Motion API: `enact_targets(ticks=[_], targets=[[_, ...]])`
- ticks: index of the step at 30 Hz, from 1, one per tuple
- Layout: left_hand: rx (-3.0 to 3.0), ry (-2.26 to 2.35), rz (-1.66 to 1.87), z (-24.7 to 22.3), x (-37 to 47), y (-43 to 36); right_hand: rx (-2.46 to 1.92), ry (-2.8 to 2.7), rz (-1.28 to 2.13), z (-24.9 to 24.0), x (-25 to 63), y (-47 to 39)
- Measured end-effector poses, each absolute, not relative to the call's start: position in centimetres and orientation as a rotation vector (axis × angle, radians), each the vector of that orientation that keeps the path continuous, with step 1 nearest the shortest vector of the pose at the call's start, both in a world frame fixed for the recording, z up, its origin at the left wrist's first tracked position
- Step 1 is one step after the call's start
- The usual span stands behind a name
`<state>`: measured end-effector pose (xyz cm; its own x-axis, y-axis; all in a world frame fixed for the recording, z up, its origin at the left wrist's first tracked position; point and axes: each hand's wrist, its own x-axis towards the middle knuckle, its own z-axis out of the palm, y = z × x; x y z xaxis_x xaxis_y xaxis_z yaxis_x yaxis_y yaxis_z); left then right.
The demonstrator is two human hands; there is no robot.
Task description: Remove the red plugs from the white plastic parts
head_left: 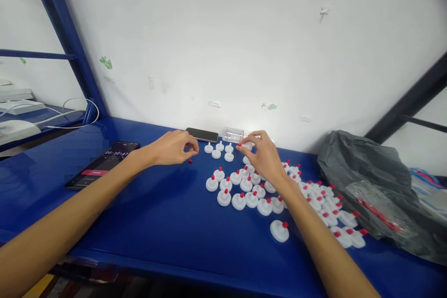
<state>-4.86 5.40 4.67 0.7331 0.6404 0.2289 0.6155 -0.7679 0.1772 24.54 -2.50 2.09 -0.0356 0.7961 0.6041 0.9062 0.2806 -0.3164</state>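
Note:
My right hand (262,156) pinches a small red cap (239,145) between thumb and fingertip. Just left of it stand several white nozzle lids (229,156) with bare spouts. My left hand (178,147) is closed, its fingertips pressed together; whether anything is in them I cannot tell. Close below those fingers, a loose red cap (190,161) lies on the blue table (157,223). Many white lids with red tips (239,201) are spread below and to the right of my right hand, some partly hidden by my forearm.
A phone showing a timer (104,163) lies at the left. Along the wall are a dark phone (201,134) and a clear plastic bottle (233,135). At the right, a black plastic bag (363,158) carries a clear bag of red pieces (380,214). Blue shelf posts (75,42) rise at the left.

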Motion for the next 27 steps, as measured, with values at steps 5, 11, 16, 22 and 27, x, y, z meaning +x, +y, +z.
enact_targets(ticks=[5, 11, 16, 22, 27], targets=[[2.72, 1.026, 0.314, 4.6, -5.5, 6.1, -1.634, -1.975, -0.221, 1.7, 25.3, -2.1], [2.745, 1.028, 0.164, 3.3, -6.1, 7.5, -1.669, -1.967, -0.145, 1.4, 25.1, -2.0], [2.751, 0.967, 0.124, 2.7, -5.8, 7.5, -1.649, -2.015, -0.024, 1.3, 25.0, -2.0], [2.758, 1.017, 0.123, 2.8, -5.4, 7.1, -1.649, -2.093, -0.005, 1.6, 25.0, -2.2], [2.781, 0.982, 0.225, 3.1, -5.1, 6.7, -1.561, -2.213, 0.006, 2.3, 24.2, -2.9]])
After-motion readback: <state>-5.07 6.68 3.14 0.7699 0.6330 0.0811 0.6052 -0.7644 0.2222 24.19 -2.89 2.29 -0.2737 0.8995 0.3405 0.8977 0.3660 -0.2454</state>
